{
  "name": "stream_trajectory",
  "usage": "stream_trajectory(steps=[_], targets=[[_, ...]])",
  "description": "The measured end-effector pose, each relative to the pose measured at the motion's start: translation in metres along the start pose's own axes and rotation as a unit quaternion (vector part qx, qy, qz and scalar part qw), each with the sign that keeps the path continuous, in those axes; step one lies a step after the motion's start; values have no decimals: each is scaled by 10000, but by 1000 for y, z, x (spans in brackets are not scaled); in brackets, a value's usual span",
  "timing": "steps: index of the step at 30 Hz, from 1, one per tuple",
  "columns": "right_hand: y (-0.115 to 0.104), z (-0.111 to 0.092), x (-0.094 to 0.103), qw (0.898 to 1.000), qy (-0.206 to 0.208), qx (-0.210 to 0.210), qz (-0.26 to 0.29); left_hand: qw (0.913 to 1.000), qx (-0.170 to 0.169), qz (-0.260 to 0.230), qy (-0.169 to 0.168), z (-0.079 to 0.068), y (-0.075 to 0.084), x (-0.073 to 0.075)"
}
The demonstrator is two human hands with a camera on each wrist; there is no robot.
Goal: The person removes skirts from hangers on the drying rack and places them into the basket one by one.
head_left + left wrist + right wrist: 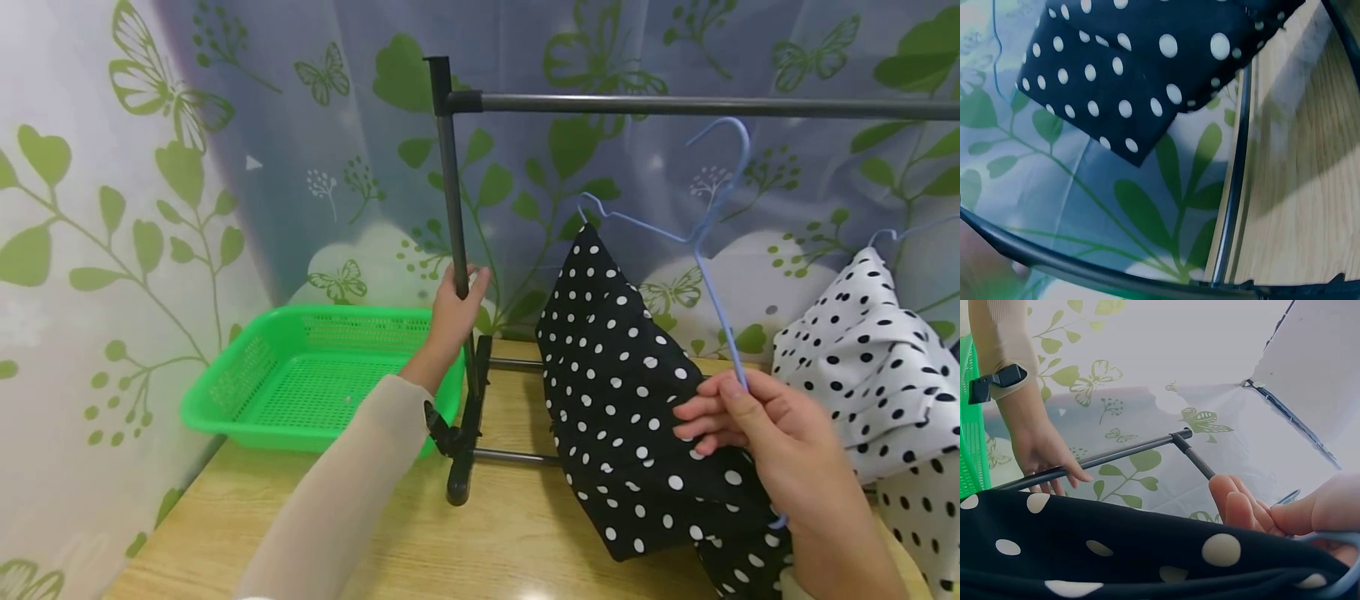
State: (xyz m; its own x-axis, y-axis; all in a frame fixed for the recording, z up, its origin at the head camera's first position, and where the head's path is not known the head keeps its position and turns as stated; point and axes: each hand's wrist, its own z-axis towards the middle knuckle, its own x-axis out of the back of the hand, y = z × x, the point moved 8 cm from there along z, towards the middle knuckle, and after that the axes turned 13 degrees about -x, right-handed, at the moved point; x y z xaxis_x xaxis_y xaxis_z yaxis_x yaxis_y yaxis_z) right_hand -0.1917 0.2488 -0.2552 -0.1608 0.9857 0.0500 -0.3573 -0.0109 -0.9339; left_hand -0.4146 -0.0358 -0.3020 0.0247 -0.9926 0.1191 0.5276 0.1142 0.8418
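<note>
My left hand grips the left upright post of a dark metal clothes rack, thumb on one side and fingers passing behind it in the right wrist view. My right hand pinches the lower arm of a light blue hanger between thumb and fingers. From this tilted hanger drapes a black cloth garment with white dots. The hanger's hook lies just below the rack's top bar in the head view, apart from it. In the left wrist view the garment's corner hangs beyond the post.
A green plastic basket stands at the left on the wooden table. On the right hangs a white garment with black dots on another blue hanger. A leaf-patterned curtain covers the back.
</note>
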Motion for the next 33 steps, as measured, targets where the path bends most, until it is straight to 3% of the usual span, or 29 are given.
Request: stream_trajectory(steps=[5,13,21,33], targets=[[1,-1,1,10000,13,-37,20,9994,196,-53,273,-15,7,3],[1,-1,1,10000,37,-37,-24,9974,118,-265,657,-37,24,6],[0,0,1,10000,40,-73,-28,9971,35,-526,551,-51,34,2],[-3,-1,1,9999,-44,-92,0,9950,188,-863,460,-83,53,-12]])
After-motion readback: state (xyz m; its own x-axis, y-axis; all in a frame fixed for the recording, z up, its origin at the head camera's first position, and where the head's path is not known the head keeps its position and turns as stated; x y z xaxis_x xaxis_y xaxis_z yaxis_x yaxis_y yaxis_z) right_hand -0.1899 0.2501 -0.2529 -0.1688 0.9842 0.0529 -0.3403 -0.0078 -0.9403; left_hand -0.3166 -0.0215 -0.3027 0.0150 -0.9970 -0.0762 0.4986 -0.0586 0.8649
